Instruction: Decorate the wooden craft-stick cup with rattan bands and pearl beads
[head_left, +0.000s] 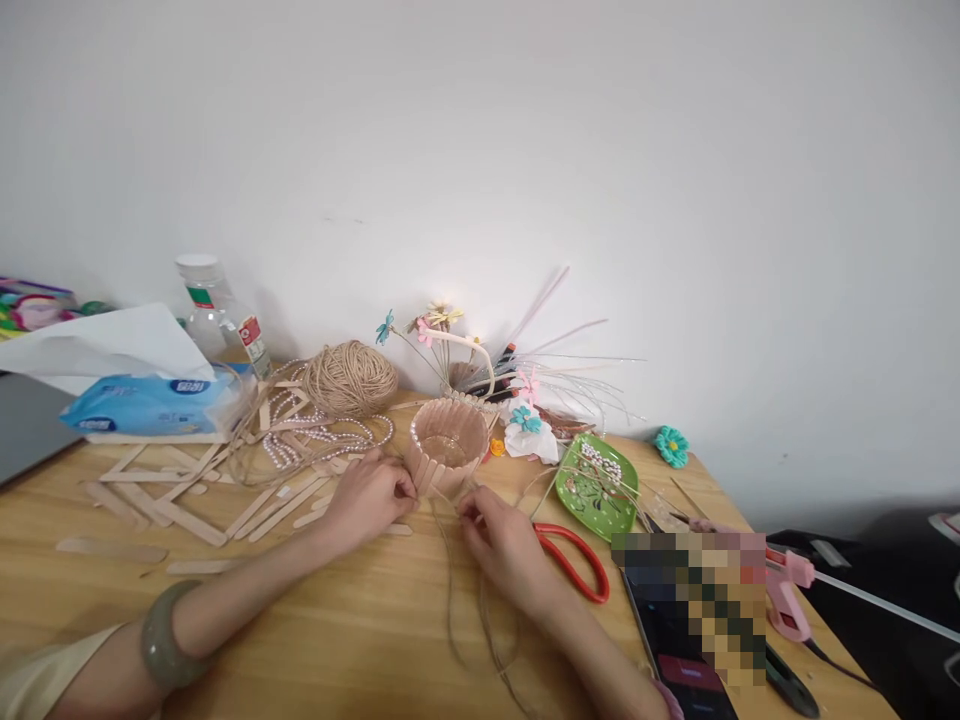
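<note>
A round cup made of upright wooden craft sticks stands on the table between my hands, its opening facing up. At the cup's lower left is my left hand, its fingers curled into a pinch; what they hold is hidden. My right hand pinches thin twine close to the cup's lower right. Loose strands hang from there and trail over the table toward me. Red-handled scissors lie just beyond my right hand, partly covered by it.
Craft sticks and bead strings lie scattered at left, near a twine ball and a blue tissue pack. Handmade flowers stand behind the cup. To the right are a green bead tray, a phone and a pink glue gun.
</note>
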